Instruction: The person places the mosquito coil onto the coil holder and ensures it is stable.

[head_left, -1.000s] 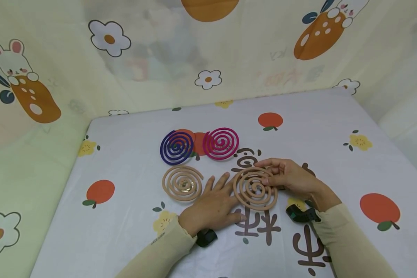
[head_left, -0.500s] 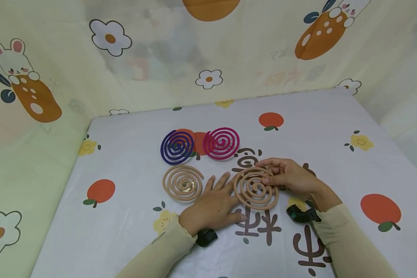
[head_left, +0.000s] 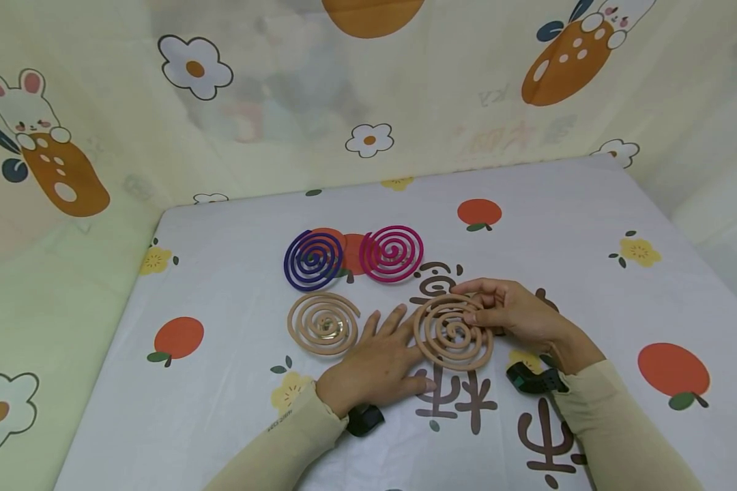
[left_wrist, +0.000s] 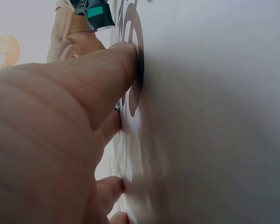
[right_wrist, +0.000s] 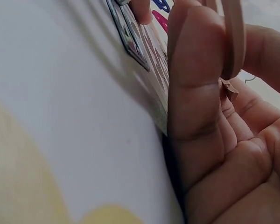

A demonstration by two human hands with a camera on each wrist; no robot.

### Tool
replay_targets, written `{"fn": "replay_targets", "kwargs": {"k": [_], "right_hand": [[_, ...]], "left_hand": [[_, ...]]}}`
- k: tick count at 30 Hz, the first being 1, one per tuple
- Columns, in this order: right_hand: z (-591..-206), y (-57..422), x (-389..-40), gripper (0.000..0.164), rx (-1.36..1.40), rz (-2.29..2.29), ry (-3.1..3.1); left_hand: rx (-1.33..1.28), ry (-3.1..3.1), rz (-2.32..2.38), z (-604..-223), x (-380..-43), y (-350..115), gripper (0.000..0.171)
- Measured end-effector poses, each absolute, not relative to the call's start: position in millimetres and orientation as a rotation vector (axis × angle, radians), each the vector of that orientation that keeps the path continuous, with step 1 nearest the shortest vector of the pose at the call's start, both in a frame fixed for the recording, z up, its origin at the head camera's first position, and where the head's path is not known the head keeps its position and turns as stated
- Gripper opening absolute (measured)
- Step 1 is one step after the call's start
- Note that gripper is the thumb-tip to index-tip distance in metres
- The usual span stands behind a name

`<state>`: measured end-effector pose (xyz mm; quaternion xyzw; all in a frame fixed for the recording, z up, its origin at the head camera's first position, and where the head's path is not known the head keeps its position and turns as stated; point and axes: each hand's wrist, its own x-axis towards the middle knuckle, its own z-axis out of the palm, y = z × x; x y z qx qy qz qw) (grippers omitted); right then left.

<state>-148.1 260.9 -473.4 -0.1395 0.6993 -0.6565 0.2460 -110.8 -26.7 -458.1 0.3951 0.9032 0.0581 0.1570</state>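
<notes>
My right hand pinches the right edge of a tan mosquito coil, thumb over it and fingers beyond; the right wrist view shows the coil's rim between them. My left hand rests on the table, palm down and fingers spread, with some fingertips hidden under that coil. Beside the left fingers lies a second tan mosquito coil, a shiny metal piece showing at its centre. In the right wrist view, a thin flat piece with a metal edge is near a left fingertip; its kind is unclear.
Behind the tan coils lie a dark blue mosquito coil and a magenta mosquito coil, side by side. A white printed cloth covers the table. Printed curtains stand along the back and sides.
</notes>
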Motion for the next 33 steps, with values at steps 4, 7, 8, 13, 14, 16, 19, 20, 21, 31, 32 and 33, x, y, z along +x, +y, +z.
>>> {"fn": "replay_targets", "kwargs": {"k": [4, 7, 8, 13, 14, 16, 19, 20, 21, 31, 32, 33], "right_hand": [[-473.6, 261.1, -148.3, 0.051, -0.394, -1.804, 1.893], [-473.7, 261.2, -148.4, 0.049, -0.393, -1.812, 1.885], [-473.6, 261.1, -148.3, 0.049, -0.391, -1.815, 1.883], [-473.5, 261.4, -148.3, 0.048, -0.371, -1.830, 1.871], [-473.5, 261.6, -148.3, 0.048, -0.369, -1.832, 1.869], [-473.9, 262.0, -148.5, 0.048, -0.370, -1.839, 1.858], [-474.5, 262.8, -148.5, 0.047, -0.382, -1.849, 1.844], [-474.7, 263.1, -148.5, 0.047, -0.387, -1.854, 1.837], [-474.9, 263.3, -148.6, 0.046, -0.391, -1.859, 1.827], [-475.4, 262.5, -148.3, 0.046, -0.383, -1.868, 1.804], [-475.2, 262.2, -148.2, 0.046, -0.377, -1.867, 1.807], [-475.0, 261.9, -148.1, 0.046, -0.372, -1.866, 1.811]], "left_hand": [[1.133, 2.587, 0.159, -458.3, -110.9, -26.8, 0.073], [1.132, 2.586, 0.155, -458.6, -110.8, -26.9, 0.073], [1.133, 2.586, 0.155, -458.7, -110.8, -27.0, 0.073], [1.137, 2.589, 0.156, -458.9, -110.6, -27.3, 0.073], [1.139, 2.592, 0.153, -459.0, -110.6, -27.3, 0.073], [1.141, 2.594, 0.148, -459.0, -110.7, -27.2, 0.073], [1.143, 2.596, 0.144, -459.4, -111.0, -26.9, 0.073], [1.143, 2.596, 0.144, -459.6, -111.0, -26.9, 0.073], [1.144, 2.596, 0.144, -459.8, -111.1, -26.8, 0.072], [1.142, 2.596, 0.140, -460.3, -110.7, -26.9, 0.073], [1.141, 2.596, 0.140, -460.2, -110.6, -26.9, 0.073], [1.140, 2.595, 0.141, -460.1, -110.5, -26.9, 0.073]]}}
